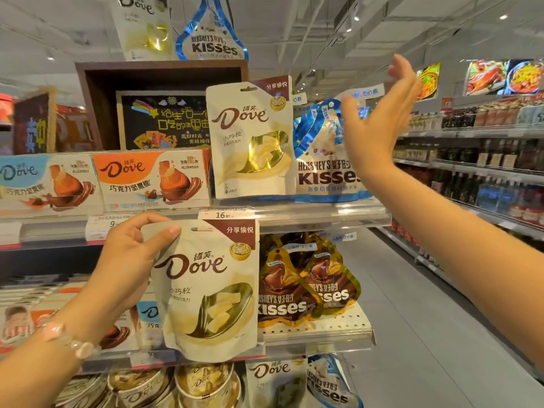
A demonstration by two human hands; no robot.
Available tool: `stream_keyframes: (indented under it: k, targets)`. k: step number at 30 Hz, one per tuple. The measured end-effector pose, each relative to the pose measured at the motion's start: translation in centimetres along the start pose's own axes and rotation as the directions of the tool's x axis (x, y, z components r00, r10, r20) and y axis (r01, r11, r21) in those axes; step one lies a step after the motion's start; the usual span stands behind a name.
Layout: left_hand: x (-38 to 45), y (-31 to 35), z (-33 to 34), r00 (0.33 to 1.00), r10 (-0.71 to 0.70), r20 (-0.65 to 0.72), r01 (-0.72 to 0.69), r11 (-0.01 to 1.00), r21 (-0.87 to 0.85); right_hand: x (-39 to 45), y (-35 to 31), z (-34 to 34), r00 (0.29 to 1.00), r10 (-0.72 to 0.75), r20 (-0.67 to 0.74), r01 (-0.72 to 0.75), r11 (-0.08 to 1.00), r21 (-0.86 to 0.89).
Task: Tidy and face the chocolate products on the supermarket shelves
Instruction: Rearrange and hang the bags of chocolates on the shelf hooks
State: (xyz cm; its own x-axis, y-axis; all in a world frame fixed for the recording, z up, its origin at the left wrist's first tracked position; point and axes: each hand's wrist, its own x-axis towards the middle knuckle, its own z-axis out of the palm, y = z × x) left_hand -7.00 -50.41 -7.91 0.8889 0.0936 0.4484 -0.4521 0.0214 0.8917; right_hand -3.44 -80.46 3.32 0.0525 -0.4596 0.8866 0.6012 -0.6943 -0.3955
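Note:
My left hand [129,260] pinches the top left corner of a cream Dove pouch [212,290], held upright in front of the middle shelf. A second cream Dove pouch [250,139] stands on the upper shelf [323,214]. Beside it stand blue Hershey's Kisses bags [323,160]. My right hand [379,122] is raised with straight fingers next to the blue bags' right side, holding nothing; whether it touches them is unclear. Brown Kisses bags [306,284] lean on the middle shelf.
Orange and blue Dove boxes [153,178] line the upper shelf at left, below a dark wooden display box [88,107]. More Dove and Kisses bags sit on top. Tubs and pouches fill the lowest shelf. An aisle floor [412,334] and bottle shelves lie to the right.

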Motion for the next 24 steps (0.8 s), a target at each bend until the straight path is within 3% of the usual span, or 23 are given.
stream_keyframes:
  k: [1, 3, 5, 6, 8, 13, 15, 20, 24]
  targets:
    - [0.0, 0.1, 0.0, 1.000, -0.004, -0.004, 0.004, 1.000, 0.005, -0.6, -0.6, 0.4, 0.996, -0.068, 0.056, 0.067, 0.998, 0.005]
    - [-0.1, 0.2, 0.1, 1.000, -0.008, -0.003, 0.008, 1.000, 0.020, -1.2, -1.4, 1.6, 0.948, -0.049, 0.315, 0.056, 0.998, -0.013]
    - [-0.2, 0.3, 0.1, 1.000, -0.004, -0.003, 0.005, 1.000, 0.031, -1.5, -1.7, 2.9, 0.822, 0.066, 0.566, 0.062, 0.977, -0.204]
    - [-0.2, 0.4, 0.1, 1.000, -0.004, -0.004, 0.004, 0.999, 0.032, -1.8, -1.9, 3.3, 0.775, 0.107, 0.623, 0.117, 0.944, -0.308]
    - [-0.3, 0.5, 0.1, 1.000, 0.003, -0.009, -0.003, 0.999, 0.032, -2.2, -2.3, 4.1, 0.740, 0.181, 0.648, 0.149, 0.895, -0.420]
    - [-0.6, 0.6, -0.2, 1.000, 0.015, -0.016, -0.015, 1.000, 0.015, -2.4, -2.6, 4.8, 0.759, 0.299, 0.579, -0.137, 0.942, -0.307]
    - [-0.7, 0.6, -0.4, 1.000, 0.018, -0.012, -0.018, 1.000, 0.010, -2.4, -2.4, 4.7, 0.712, 0.360, 0.603, -0.209, 0.929, -0.306]
    - [-1.1, 0.7, -0.7, 0.999, 0.035, -0.006, -0.035, 0.999, 0.028, -2.2, -2.1, 4.5, 0.584, 0.414, 0.698, -0.235, 0.909, -0.343]
    - [-1.4, 0.7, -0.8, 0.999, 0.034, -0.003, -0.034, 0.999, 0.010, -2.7, -2.0, 4.5, 0.635, 0.376, 0.675, -0.289, 0.926, -0.244]
